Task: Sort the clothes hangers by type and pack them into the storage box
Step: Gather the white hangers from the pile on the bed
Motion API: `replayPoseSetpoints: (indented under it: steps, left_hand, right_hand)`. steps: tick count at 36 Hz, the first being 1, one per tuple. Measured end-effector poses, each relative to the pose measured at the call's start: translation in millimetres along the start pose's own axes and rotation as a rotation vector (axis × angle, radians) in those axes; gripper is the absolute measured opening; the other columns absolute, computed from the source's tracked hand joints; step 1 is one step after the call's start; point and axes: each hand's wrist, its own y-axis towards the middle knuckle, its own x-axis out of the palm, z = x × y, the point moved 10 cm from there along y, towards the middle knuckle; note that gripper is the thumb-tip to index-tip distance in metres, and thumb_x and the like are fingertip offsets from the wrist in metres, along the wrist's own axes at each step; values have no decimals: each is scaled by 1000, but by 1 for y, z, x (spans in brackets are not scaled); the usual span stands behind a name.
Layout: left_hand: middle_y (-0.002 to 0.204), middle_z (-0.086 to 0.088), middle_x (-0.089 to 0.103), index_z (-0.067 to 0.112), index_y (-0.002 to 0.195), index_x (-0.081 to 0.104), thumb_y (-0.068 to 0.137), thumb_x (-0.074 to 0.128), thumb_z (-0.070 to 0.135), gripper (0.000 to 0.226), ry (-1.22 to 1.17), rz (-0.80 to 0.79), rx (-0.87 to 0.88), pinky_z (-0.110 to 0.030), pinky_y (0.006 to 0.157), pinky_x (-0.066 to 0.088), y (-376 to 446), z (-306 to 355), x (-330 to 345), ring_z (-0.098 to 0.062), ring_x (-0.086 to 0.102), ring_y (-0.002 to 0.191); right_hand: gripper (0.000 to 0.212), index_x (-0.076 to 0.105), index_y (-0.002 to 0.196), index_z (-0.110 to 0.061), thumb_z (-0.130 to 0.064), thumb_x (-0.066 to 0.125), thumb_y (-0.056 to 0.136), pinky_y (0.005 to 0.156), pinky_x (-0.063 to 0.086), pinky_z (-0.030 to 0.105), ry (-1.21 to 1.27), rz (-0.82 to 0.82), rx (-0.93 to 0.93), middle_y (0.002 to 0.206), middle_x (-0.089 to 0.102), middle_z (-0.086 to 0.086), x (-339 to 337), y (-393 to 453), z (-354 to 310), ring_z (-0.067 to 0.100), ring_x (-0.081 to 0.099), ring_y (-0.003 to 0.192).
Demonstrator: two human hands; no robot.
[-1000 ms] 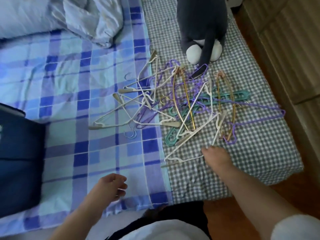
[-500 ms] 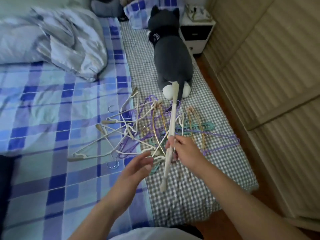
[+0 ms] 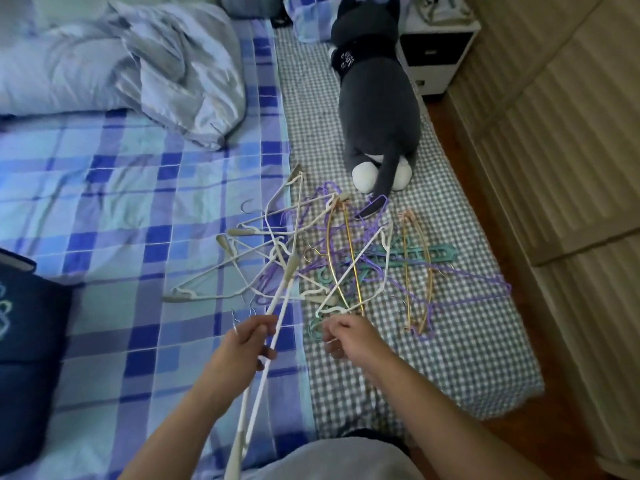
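- Left hand grips 1 white hanger, fingers curled round its bar; it slants from lap to pile.
- Right hand has curled fingers at the near edge of the hanger pile on the bed; whether it holds anything, cannot tell.
- Advice: lift whites out slowly so hooks don't snag the purple ones.
- Dark blue box sits far left.
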Motion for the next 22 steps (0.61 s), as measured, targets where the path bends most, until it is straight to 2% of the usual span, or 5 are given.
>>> replayPoseSetpoints:
  steps: [6,9,15,19,22]
  left_hand:
    - [99,-3,71,27,113,63,103,54,10,22,10,167,18,-30,59,46,0,-17,-28,-13,64,63]
    - [98,-1,76,33,120,57,103,53,7,31,-14,245,15,-33,60,44,-5,-21,-43,-13,65,61]
    - [114,5,74,33,134,55,104,52,16,34,-43,263,57,-28,63,50,-21,-16,-53,-19,67,74]
    - [125,13,68,42,140,52,103,43,40,38,-22,194,70,-30,74,55,-35,-4,-52,-24,68,90]
    - [121,17,68,51,138,52,97,37,56,44,-58,162,60,-34,80,54,-44,3,-56,-23,68,98]
  right_hand:
    - [22,70,105,-1,-6,52,94,58,51,31,-98,322,306,91,70,12,-99,94,84,24,64,70]
    - [21,66,108,0,-16,56,98,91,59,42,197,394,344,94,65,11,-119,126,95,19,59,73]
    - [40,45,143,0,-14,42,106,116,33,36,698,311,312,151,47,14,-103,163,94,26,43,141]
    - [17,63,112,-8,-17,52,103,89,51,19,782,389,302,105,66,0,-104,156,87,14,64,90]
    - [12,61,105,-9,-19,55,103,81,55,31,816,407,240,94,60,4,-109,146,77,13,59,83]
